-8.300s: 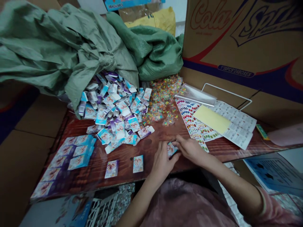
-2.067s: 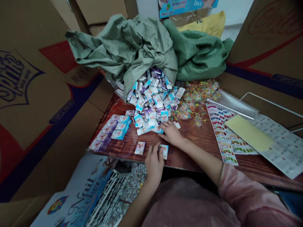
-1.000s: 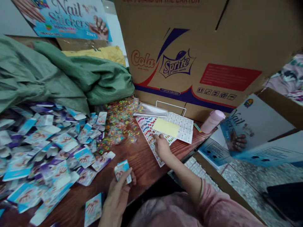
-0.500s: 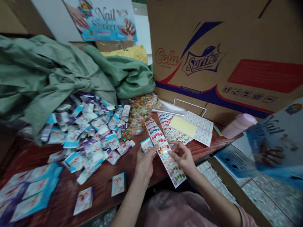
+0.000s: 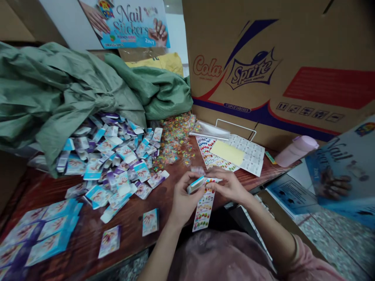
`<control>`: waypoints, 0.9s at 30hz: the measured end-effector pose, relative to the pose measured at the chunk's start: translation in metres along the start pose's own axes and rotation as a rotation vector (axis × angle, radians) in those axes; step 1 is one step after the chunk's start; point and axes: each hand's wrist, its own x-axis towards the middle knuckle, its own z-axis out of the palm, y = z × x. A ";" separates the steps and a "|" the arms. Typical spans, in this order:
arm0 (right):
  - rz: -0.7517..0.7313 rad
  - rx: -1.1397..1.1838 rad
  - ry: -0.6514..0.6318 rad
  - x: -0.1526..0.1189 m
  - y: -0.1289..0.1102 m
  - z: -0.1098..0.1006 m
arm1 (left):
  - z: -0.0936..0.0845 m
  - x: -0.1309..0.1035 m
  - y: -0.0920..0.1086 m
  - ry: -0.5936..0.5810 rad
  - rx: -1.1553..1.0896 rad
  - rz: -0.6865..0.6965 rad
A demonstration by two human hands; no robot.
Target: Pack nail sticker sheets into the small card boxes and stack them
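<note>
My left hand is closed around a small blue-and-white nail sticker box, which is tilted with a narrow side facing me. Beside it, my right hand pinches a long strip of colourful nail stickers near its upper part. The strip hangs down between my hands, over the table's front edge. Fingers hide part of the strip's top and part of the box. On the table to the left of my hands stand two closed small boxes, one nearer and another farther off.
A heap of small boxes covers the table's left, with stacked boxes in front. Behind lie small colourful wrapped pieces and a green sack. Sticker sheets, a pink bottle and a large carton occupy the right.
My right hand has moved up and left, close to my left hand. The sticker strip has swung from a slant to hanging nearly straight down. The box in my left hand has turned.
</note>
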 end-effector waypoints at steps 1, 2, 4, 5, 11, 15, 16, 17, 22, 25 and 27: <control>0.019 0.027 0.017 -0.001 -0.001 0.003 | 0.000 -0.001 0.001 0.033 0.014 0.012; 0.050 0.049 0.045 -0.003 -0.002 0.006 | 0.000 -0.001 0.001 0.073 0.030 0.023; 0.144 0.101 0.121 -0.004 -0.003 0.011 | -0.001 -0.001 0.000 0.134 0.058 0.034; 0.199 0.145 0.166 -0.004 -0.004 0.012 | -0.002 -0.002 -0.001 0.141 0.065 0.025; 0.457 0.582 0.333 0.003 -0.005 0.013 | -0.004 -0.005 -0.010 0.073 -0.074 -0.164; 0.516 0.706 0.165 -0.002 -0.004 0.020 | -0.003 -0.003 -0.016 0.182 -0.203 -0.189; 0.525 0.708 0.128 -0.004 -0.004 0.022 | -0.004 -0.003 -0.017 0.198 -0.221 -0.197; 0.532 0.707 0.119 -0.006 -0.004 0.024 | -0.004 -0.003 -0.018 0.200 -0.227 -0.208; 0.522 0.679 0.178 -0.005 0.000 0.030 | -0.008 -0.005 -0.021 0.124 -0.220 -0.228; 0.487 0.658 0.203 -0.003 0.005 0.031 | -0.010 -0.007 -0.024 0.136 -0.246 -0.248; 0.474 0.661 0.279 -0.003 0.007 0.032 | -0.012 -0.008 -0.027 0.135 -0.254 -0.282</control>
